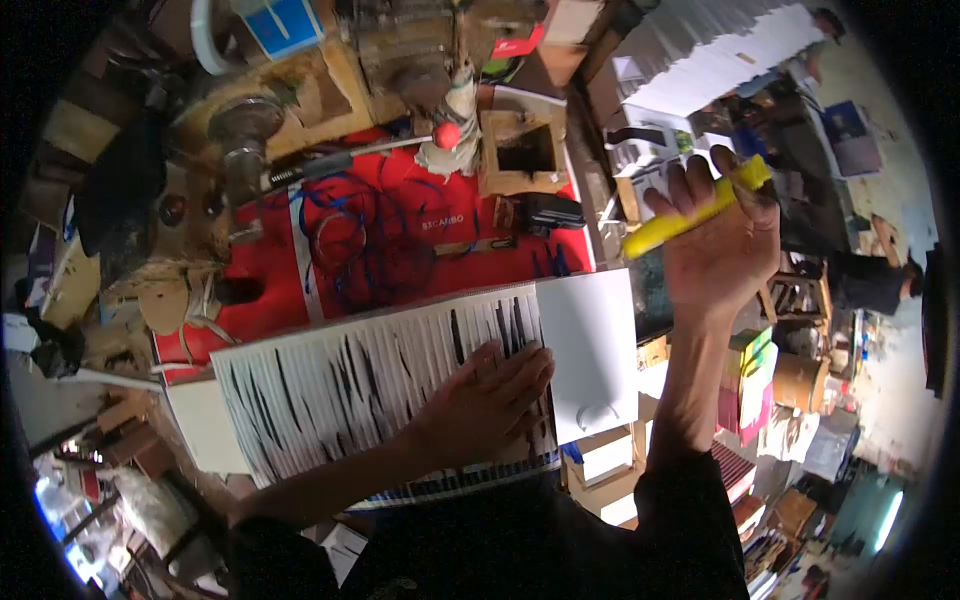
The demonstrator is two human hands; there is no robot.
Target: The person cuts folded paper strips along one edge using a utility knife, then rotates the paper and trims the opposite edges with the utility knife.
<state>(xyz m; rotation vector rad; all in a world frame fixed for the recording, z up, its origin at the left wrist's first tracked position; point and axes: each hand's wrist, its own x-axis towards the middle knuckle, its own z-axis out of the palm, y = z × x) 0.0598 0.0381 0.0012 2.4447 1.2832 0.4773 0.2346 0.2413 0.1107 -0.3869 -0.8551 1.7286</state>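
My left hand (495,400) lies with fingers stretched out on a row of thin white paper booklets (400,385). Dark gaps show between many of their edges. My right hand (722,250) is raised to the right, palm up, with its fingers curled round a long yellow bar-shaped tool (690,215). Whether the tool has a blade cannot be made out. Beside the booklets, on the right, a plain white sheet or cover (588,350) lies below my raised right hand. A pale board (205,430) shows past the booklets' left end.
Behind the booklets is a red board (440,190) with tangled blue cord (375,250), a black object (553,212) and a square wooden box (523,150). A rod's red knob (446,136) sticks out above it. Stacked books (745,385) stand at right; a person (873,283) is farther off.
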